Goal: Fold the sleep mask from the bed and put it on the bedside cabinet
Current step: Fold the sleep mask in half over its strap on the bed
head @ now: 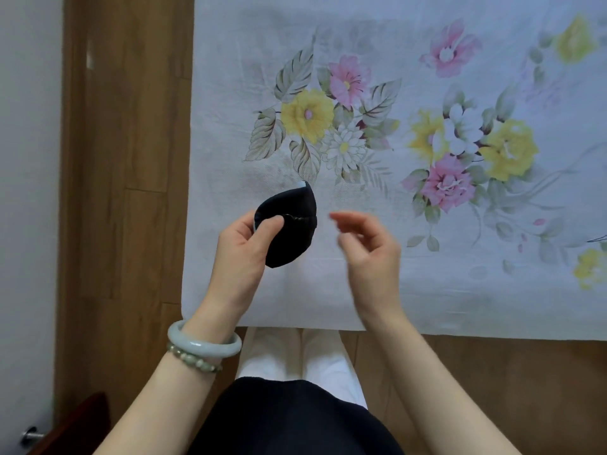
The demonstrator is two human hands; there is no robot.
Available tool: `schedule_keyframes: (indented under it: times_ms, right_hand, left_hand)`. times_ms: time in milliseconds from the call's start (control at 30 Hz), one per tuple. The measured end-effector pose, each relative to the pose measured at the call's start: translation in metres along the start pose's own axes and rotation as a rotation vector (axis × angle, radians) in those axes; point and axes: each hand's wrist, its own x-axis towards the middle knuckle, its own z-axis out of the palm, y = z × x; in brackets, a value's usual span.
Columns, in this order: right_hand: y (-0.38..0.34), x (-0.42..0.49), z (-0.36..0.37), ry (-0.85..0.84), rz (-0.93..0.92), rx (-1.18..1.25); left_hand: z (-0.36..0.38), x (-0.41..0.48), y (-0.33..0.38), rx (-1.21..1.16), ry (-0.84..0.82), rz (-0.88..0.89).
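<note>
The black sleep mask [293, 224] is folded in half into a rounded shape, with a pale lining showing at its top tip and left edge. My left hand [247, 247] pinches it at the left side, thumb on top, holding it just above the near left corner of the bed [427, 284]. My right hand [368, 254] hovers to the right of the mask, apart from it, fingers loosely curled and slightly blurred, holding nothing. The bedside cabinet may be the dark red-brown corner [83, 418] at the bottom left; I cannot tell.
The bed carries a white sheet printed with pink and yellow flowers [345, 119]. A wooden floor [128, 159] runs along its left side and near edge. A white wall [26, 192] stands at far left, with a metal knob [31, 435] low down.
</note>
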Motion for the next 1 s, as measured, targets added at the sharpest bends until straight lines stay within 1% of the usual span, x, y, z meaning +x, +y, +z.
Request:
schedule_keyframes:
  times_ms: [67, 133, 200, 267, 333, 433, 567, 633, 700, 767, 867, 1000]
  right_hand:
    - [0.002, 0.023, -0.020, 0.123, 0.143, 0.046]
    - [0.009, 0.046, -0.034, 0.125, 0.323, 0.062]
    - [0.020, 0.064, -0.041, 0.032, 0.473, 0.160]
    - [0.031, 0.076, -0.041, -0.109, 0.573, 0.299]
    - [0.036, 0.083, -0.037, -0.238, 0.637, 0.427]
    - [0.038, 0.085, -0.030, -0.364, 0.694, 0.469]
    - [0.041, 0.083, -0.035, -0.450, 0.656, 0.416]
    - [0.040, 0.083, -0.038, -0.428, 0.598, 0.386]
    - [0.039, 0.083, -0.041, -0.341, 0.530, 0.272]
    - [0.040, 0.083, -0.044, -0.239, 0.451, 0.069]
    - [0.050, 0.084, -0.041, -0.087, 0.359, -0.193]
    - [0.076, 0.084, -0.033, 0.028, 0.327, -0.461]
  left_hand:
    - [0.001, -0.005, 0.009, -0.012, -0.090, 0.005]
    - [0.001, -0.007, 0.016, -0.049, -0.170, 0.000]
    - [0.001, -0.007, 0.022, -0.100, -0.245, -0.018]
    - [-0.001, -0.005, 0.026, -0.137, -0.334, -0.050]
    - [-0.003, 0.000, 0.026, -0.164, -0.415, -0.083]
    - [-0.009, 0.008, 0.021, -0.213, -0.442, -0.139]
    - [-0.031, 0.024, 0.010, -0.314, -0.358, -0.171]
    - [-0.044, 0.033, 0.004, -0.275, -0.284, -0.174]
    - [-0.055, 0.043, -0.005, -0.143, -0.194, -0.184]
    - [-0.057, 0.052, -0.018, -0.014, -0.110, -0.187]
    - [-0.049, 0.068, -0.045, 0.092, 0.024, -0.185]
    - [-0.041, 0.093, -0.077, 0.322, 0.129, -0.151]
